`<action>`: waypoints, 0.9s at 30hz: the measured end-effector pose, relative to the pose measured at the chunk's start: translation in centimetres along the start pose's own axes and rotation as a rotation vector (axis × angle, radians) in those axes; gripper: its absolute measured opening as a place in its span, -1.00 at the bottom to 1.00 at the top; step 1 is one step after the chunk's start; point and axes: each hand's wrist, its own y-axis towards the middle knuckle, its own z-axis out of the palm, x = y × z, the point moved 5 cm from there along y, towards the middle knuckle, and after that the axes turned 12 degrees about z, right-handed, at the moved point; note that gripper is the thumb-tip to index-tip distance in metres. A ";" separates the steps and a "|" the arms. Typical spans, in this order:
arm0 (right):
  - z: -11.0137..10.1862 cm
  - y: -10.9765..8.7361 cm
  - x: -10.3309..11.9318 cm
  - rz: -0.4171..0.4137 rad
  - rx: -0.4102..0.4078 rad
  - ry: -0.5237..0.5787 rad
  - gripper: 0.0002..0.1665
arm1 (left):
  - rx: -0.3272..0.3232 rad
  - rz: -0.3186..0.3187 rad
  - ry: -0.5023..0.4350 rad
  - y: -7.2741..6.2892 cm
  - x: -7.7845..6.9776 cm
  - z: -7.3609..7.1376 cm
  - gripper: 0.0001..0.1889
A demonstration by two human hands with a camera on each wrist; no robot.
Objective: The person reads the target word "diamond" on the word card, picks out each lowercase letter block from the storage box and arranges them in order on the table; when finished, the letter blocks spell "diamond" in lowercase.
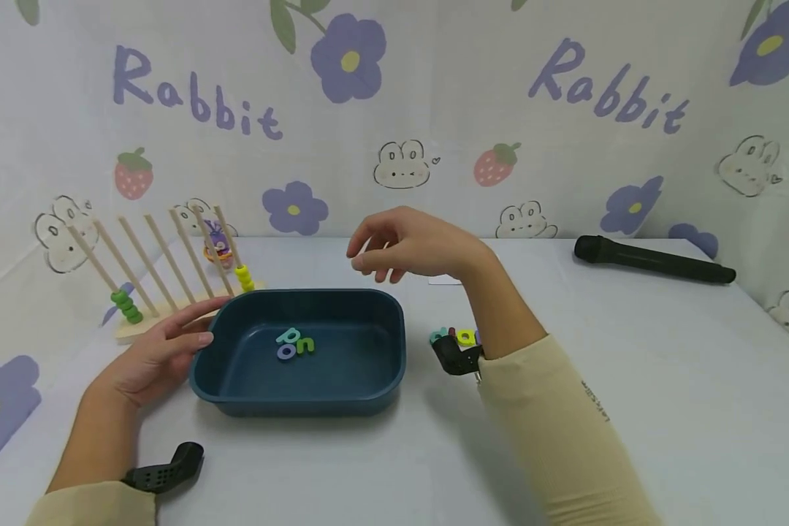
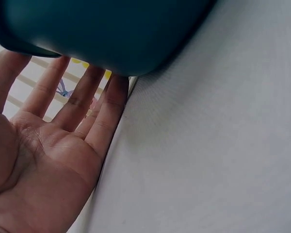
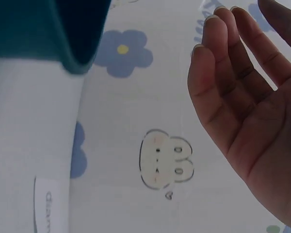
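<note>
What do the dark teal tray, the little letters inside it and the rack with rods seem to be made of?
Tray: probably moulded plastic with a satin finish, judging by its rounded corners and soft sheen.
Letters: perhaps painted wood or plastic; they show flat, bright colours, but are too small to tell.
Rack: likely bare wood with a matte finish, going by its pale tan colour.

Looks evenly bright in the head view, casting a soft shadow on the table (image 1: 342, 467) below the right hand (image 1: 417, 245). Looks dimmer in both wrist views, shaded under the tub (image 2: 111, 34) beside the left hand (image 1: 147, 365), blurred along the tub's edge near the right.
</note>
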 end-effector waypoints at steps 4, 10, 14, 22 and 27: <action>0.9 1.2 1.2 -0.011 0.023 -0.009 -0.72 | -0.003 -0.012 0.007 0.0 0.0 0.1 -0.41; 2.6 3.0 2.6 -0.027 0.068 -0.037 -0.75 | -0.011 -0.014 0.019 0.0 0.0 0.1 -0.40; 3.7 3.8 3.0 0.000 0.097 -0.069 -0.77 | -0.010 -0.012 0.016 0.0 0.1 0.1 -0.41; 5.8 5.4 3.6 0.035 0.135 -0.134 -0.77 | -0.011 -0.013 0.010 0.1 0.1 -0.1 -0.41; 7.3 6.4 3.7 0.049 0.198 -0.167 -0.76 | -0.018 -0.026 0.019 0.1 0.2 -0.1 -0.39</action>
